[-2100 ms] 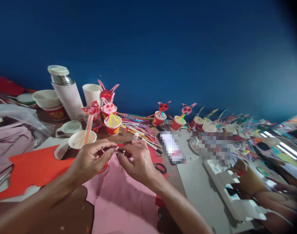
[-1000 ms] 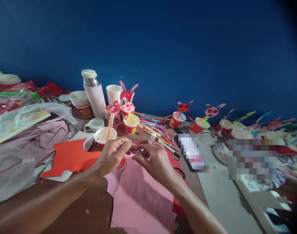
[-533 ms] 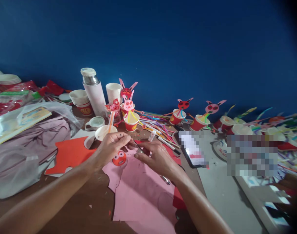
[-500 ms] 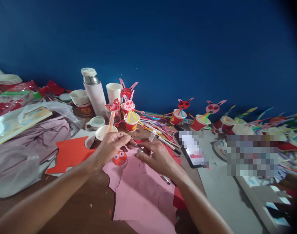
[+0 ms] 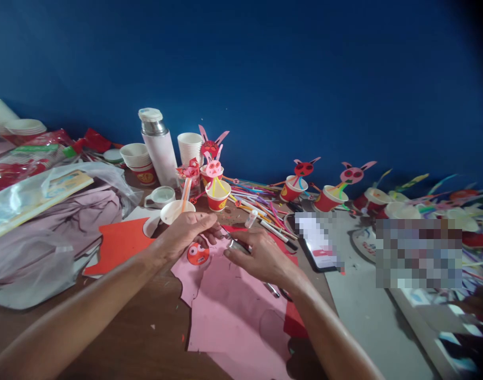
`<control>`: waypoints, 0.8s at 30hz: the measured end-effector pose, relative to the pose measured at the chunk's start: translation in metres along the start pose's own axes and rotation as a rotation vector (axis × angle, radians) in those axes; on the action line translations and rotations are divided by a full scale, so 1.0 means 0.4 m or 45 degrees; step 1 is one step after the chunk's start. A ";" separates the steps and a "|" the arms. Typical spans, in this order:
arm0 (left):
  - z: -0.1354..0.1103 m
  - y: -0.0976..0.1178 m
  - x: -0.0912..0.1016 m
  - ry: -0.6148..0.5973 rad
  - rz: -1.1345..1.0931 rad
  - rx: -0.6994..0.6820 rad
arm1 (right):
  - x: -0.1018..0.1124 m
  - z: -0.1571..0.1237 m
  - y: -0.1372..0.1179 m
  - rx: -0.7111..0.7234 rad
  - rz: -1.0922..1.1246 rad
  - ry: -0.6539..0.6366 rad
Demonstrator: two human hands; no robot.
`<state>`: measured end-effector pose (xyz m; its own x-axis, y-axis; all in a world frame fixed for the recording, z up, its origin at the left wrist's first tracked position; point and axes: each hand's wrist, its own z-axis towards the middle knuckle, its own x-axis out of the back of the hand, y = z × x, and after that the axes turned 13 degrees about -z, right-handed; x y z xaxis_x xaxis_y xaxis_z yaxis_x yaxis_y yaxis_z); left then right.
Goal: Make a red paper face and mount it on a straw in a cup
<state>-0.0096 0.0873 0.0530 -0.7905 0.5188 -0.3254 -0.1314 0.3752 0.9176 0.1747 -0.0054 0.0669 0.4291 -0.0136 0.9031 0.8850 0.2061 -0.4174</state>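
Observation:
My right hand (image 5: 261, 256) is closed around a slim dark tool with a shiny metal part (image 5: 237, 245); its exact kind is hard to make out. My left hand (image 5: 196, 228) has its thumb and fingers drawn together close to the tool's tip, and whatever is between them is too small to name. Under the hands lie pink paper sheets (image 5: 233, 311) with pieces cut from the edges. A round orange paper face (image 5: 198, 254) with big eyes rests on the pink paper below my left hand. A silver-ended pen-like object (image 5: 271, 290) lies beside my right wrist.
Orange paper (image 5: 124, 244) and a plastic bag (image 5: 35, 269) are at the left. Behind stand a thermos (image 5: 159, 150), a mug (image 5: 160, 197) and paper cups with rabbit figures (image 5: 218, 196). Pens (image 5: 278, 235) and a phone (image 5: 318, 245) lie at the right.
My right hand has shifted slightly right with the tool, its metal part now showing more. The left fingers have opened a little from the tool's tip. The view has shifted slightly.

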 end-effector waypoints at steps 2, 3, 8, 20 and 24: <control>0.000 -0.009 -0.001 0.004 0.029 -0.029 | 0.001 0.002 -0.002 -0.003 -0.023 0.019; 0.000 -0.014 -0.001 0.013 0.028 -0.047 | 0.002 0.004 -0.003 -0.001 -0.032 0.032; -0.004 -0.024 -0.009 0.042 -0.088 -0.076 | 0.002 0.008 -0.002 0.047 -0.024 0.093; -0.045 -0.020 -0.017 -0.023 -0.427 0.049 | -0.004 0.005 0.005 0.010 0.032 0.124; -0.074 -0.031 -0.013 -0.050 -0.472 0.062 | -0.009 0.005 -0.007 -0.008 -0.015 0.127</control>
<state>-0.0215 0.0572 0.0500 -0.6709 0.3694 -0.6430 -0.3752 0.5788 0.7240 0.1702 -0.0040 0.0652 0.4341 -0.1135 0.8937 0.8912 0.1991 -0.4076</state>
